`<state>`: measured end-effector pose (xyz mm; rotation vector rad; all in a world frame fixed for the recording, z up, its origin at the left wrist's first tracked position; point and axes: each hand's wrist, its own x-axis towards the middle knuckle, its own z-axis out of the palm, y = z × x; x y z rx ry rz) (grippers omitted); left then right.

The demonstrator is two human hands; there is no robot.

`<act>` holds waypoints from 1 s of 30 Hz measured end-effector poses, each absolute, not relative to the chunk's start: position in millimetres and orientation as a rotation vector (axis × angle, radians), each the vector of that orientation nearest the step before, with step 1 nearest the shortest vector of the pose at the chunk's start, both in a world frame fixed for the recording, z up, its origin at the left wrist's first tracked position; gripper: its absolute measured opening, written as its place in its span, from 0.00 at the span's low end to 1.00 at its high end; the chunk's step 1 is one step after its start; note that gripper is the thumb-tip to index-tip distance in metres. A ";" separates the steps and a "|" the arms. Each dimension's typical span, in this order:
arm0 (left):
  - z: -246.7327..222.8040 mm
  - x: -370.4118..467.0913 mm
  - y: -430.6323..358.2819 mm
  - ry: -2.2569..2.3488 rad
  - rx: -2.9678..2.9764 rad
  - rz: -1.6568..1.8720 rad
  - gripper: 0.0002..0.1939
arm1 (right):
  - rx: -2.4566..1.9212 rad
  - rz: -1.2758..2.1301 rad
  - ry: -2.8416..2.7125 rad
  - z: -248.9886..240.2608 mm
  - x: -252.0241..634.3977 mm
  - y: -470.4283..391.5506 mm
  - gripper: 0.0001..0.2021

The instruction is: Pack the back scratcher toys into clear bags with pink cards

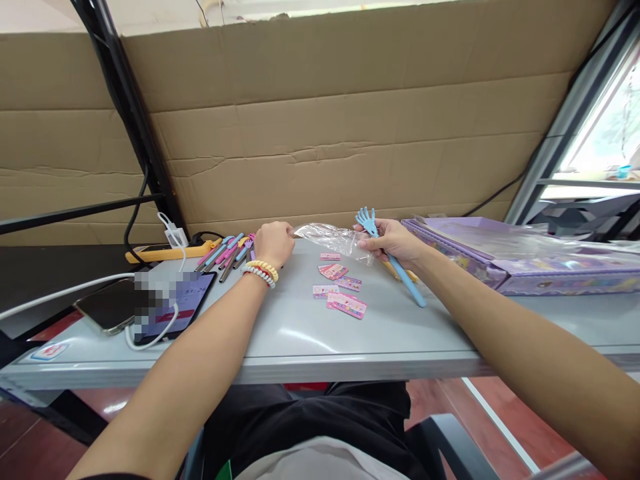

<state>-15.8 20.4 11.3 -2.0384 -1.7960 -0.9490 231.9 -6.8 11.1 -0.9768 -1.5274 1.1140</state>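
Between my two hands stretches a crumpled clear plastic bag (327,239). My left hand (275,244), with bead bracelets at its wrist, is closed at the bag's left end; its fingertips are mostly hidden. In my right hand (395,240) is a light blue back scratcher (407,283) with a hand-shaped head pointing up and away, and the bag's right end is pinched there too. On the table below lie several small pink and purple printed cards (349,305), some overlapping. Part of a yellow item (403,272) shows beneath my right hand.
Left of my left hand lies a pile of coloured sticks (227,252). Nearer are a tablet (193,313), a phone (107,308) and a white cable (177,320). A purple box (565,283) under clear plastic stands at right. Cardboard (350,133) closes off the back of the grey table (290,340).
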 end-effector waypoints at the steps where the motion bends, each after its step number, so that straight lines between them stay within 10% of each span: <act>1: 11.4 -15.7 20.4 -1.796 -2.041 -0.955 0.14 | -0.985 1.108 -1.522 11.7 231.5 -7.4 0.25; 30: 9.5 -11.2 17.7 -1.698 -2.113 -1.029 0.13 | -1.063 0.913 -1.346 17.7 229.7 -5.7 0.11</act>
